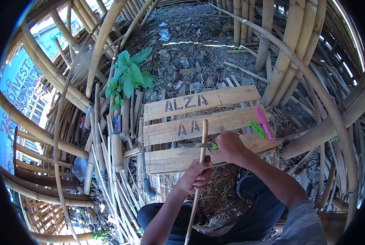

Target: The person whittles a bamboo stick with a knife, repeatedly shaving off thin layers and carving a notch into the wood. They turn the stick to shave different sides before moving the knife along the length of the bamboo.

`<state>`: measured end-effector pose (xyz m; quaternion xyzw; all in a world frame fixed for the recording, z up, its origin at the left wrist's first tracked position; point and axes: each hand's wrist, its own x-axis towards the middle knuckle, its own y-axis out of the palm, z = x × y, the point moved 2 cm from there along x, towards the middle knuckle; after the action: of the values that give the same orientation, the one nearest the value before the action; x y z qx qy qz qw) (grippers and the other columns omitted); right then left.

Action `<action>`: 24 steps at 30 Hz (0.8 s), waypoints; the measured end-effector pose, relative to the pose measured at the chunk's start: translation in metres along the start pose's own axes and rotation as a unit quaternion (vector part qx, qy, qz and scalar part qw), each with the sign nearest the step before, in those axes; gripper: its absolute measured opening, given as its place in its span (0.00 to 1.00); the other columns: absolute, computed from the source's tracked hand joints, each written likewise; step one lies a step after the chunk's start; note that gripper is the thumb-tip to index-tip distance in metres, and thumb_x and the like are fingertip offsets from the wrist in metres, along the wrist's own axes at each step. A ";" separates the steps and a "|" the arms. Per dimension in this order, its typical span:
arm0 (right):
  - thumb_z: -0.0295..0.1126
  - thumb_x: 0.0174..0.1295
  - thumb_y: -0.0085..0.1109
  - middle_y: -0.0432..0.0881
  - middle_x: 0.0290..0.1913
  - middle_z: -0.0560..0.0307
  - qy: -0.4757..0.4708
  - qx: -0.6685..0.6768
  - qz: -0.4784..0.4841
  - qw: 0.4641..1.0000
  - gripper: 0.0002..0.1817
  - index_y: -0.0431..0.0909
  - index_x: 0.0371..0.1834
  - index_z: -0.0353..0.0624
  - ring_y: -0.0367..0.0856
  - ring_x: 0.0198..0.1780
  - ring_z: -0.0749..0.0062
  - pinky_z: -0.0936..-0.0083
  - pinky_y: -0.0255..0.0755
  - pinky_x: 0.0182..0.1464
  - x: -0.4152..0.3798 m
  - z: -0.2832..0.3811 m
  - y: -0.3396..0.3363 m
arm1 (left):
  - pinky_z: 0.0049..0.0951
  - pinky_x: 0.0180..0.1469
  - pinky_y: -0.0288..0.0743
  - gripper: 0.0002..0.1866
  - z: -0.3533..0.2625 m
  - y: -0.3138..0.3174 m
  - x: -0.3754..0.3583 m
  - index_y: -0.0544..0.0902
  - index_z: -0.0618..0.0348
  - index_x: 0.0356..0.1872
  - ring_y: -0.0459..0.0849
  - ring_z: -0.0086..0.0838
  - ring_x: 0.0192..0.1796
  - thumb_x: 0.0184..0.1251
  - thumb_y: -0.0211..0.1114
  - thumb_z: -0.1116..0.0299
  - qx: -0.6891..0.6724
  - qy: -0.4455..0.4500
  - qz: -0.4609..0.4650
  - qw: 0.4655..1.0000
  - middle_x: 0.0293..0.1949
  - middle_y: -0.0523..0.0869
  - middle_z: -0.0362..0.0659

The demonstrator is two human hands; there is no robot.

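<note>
- Our patterned sleeve (303, 220) lies nearest, on the near side of the wooden crate (162, 161); the arm inside bends in toward the knife, so a cramped elbow could make our stroke jerky.
- Our left hand (195, 178) is clenched around the pale stick (205, 132), just off the crate's near edge. Its thumb sits close below the blade, and a slip down the stick could cut it.
- Our right hand (228, 143) grips the knife (194, 145) by its green handle, above the crate's near slat. A blade biting too deep could jam, then break free suddenly as we push harder.
- We hold the stick tilted, its top over the crate and its lower end toward us. Only our left hand visibly steadies it, so uneven pressure could twist it.
- Our legs (264, 212) are close by on the crate's near side; a runaway stroke toward us could reach them.
- On the crate's right part lie a pink object (261, 117) and a green one (257, 129); a knock against the slats could send them off the edge.
</note>
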<state>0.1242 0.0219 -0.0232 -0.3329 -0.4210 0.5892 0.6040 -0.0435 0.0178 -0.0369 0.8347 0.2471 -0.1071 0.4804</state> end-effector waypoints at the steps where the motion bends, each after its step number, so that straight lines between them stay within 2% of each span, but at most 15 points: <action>1: 0.37 0.47 0.62 0.76 0.15 0.43 -0.001 0.000 0.001 1.000 0.12 0.80 0.17 0.38 0.79 0.22 0.47 0.58 0.74 0.30 0.000 0.003 -0.001 | 0.16 0.06 0.44 0.09 0.000 -0.001 -0.001 0.62 0.46 0.30 0.50 0.13 0.07 0.68 0.54 0.67 -0.001 0.001 0.000 1.000 0.10 0.57 0.29; 10: 0.34 0.42 0.62 0.80 0.21 0.45 -0.028 -0.032 -0.030 0.999 0.07 0.83 0.21 0.42 0.82 0.25 0.53 0.61 0.77 0.31 0.000 0.002 0.008 | 0.15 0.06 0.44 0.08 0.007 -0.002 -0.007 0.65 0.48 0.29 0.52 0.12 0.08 0.69 0.51 0.70 0.062 0.028 -0.059 0.996 0.11 0.58 0.29; 12: 0.33 0.43 0.61 0.80 0.20 0.45 -0.014 -0.087 -0.034 0.996 0.07 0.83 0.22 0.42 0.82 0.25 0.54 0.59 0.76 0.31 0.005 -0.009 0.009 | 0.15 0.07 0.45 0.08 0.009 -0.004 -0.005 0.63 0.48 0.29 0.53 0.12 0.09 0.69 0.51 0.68 0.079 0.039 -0.089 0.992 0.12 0.59 0.29; 13: 0.33 0.46 0.59 0.81 0.22 0.47 0.117 -0.082 -0.068 0.987 0.07 0.82 0.22 0.42 0.83 0.26 0.56 0.59 0.76 0.31 0.019 -0.048 0.021 | 0.14 0.07 0.45 0.08 0.013 -0.008 -0.005 0.64 0.48 0.30 0.54 0.12 0.09 0.69 0.52 0.68 0.048 0.023 -0.031 0.998 0.12 0.59 0.29; 14: 0.34 0.50 0.56 0.82 0.23 0.48 0.250 -0.164 -0.053 0.953 0.09 0.82 0.23 0.41 0.83 0.27 0.58 0.59 0.76 0.31 0.033 -0.093 -0.001 | 0.14 0.07 0.45 0.08 0.024 -0.001 -0.011 0.64 0.48 0.30 0.54 0.12 0.09 0.69 0.52 0.68 0.050 0.022 -0.030 0.998 0.12 0.59 0.29; 15: 0.36 0.54 0.54 0.82 0.24 0.47 0.307 -0.133 -0.114 0.936 0.11 0.82 0.23 0.41 0.83 0.29 0.55 0.58 0.76 0.31 0.029 -0.150 -0.015 | 0.14 0.07 0.45 0.08 0.043 0.013 -0.017 0.64 0.48 0.30 0.54 0.12 0.09 0.69 0.52 0.68 0.024 -0.022 0.028 0.999 0.12 0.59 0.28; 16: 0.39 0.55 0.55 0.82 0.25 0.44 0.295 -0.189 -0.152 0.924 0.14 0.82 0.25 0.39 0.83 0.32 0.50 0.56 0.76 0.33 0.014 -0.184 -0.029 | 0.14 0.07 0.45 0.08 0.049 0.020 -0.021 0.64 0.48 0.30 0.55 0.11 0.08 0.69 0.53 0.68 0.007 -0.066 0.083 0.994 0.12 0.59 0.28; 18: 0.45 0.55 0.57 0.82 0.27 0.41 0.367 -0.147 -0.235 0.888 0.18 0.81 0.27 0.38 0.83 0.33 0.47 0.55 0.76 0.35 -0.006 -0.196 -0.049 | 0.15 0.07 0.45 0.08 0.036 0.014 -0.015 0.64 0.47 0.29 0.54 0.12 0.08 0.68 0.53 0.69 0.011 -0.059 0.066 0.996 0.11 0.59 0.28; 19: 0.45 0.55 0.57 0.82 0.27 0.41 0.361 -0.154 -0.234 0.890 0.18 0.81 0.27 0.38 0.83 0.33 0.47 0.55 0.76 0.35 -0.005 -0.193 -0.049 | 0.15 0.06 0.45 0.09 0.039 0.012 -0.012 0.63 0.47 0.28 0.53 0.12 0.08 0.68 0.53 0.70 -0.011 -0.058 0.047 0.997 0.11 0.58 0.28; 21: 0.49 0.53 0.59 0.82 0.30 0.39 0.390 -0.082 -0.218 0.891 0.21 0.80 0.28 0.37 0.83 0.35 0.48 0.54 0.75 0.36 -0.005 -0.188 -0.045 | 0.15 0.06 0.45 0.10 0.027 0.001 -0.007 0.63 0.47 0.28 0.52 0.12 0.07 0.68 0.53 0.70 -0.028 -0.031 0.050 0.998 0.11 0.57 0.28; 24: 0.47 0.57 0.57 0.80 0.27 0.40 0.312 0.020 -0.143 0.939 0.21 0.78 0.30 0.35 0.82 0.32 0.50 0.57 0.72 0.34 0.001 -0.131 -0.047 | 0.15 0.06 0.45 0.11 0.013 -0.004 0.000 0.62 0.47 0.27 0.52 0.12 0.07 0.67 0.54 0.69 -0.032 0.015 0.040 0.999 0.11 0.57 0.28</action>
<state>0.2630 0.0310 -0.0365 -0.4240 -0.2424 0.3710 0.7899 -0.0443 0.0080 -0.0467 0.8298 0.2236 -0.0674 0.5069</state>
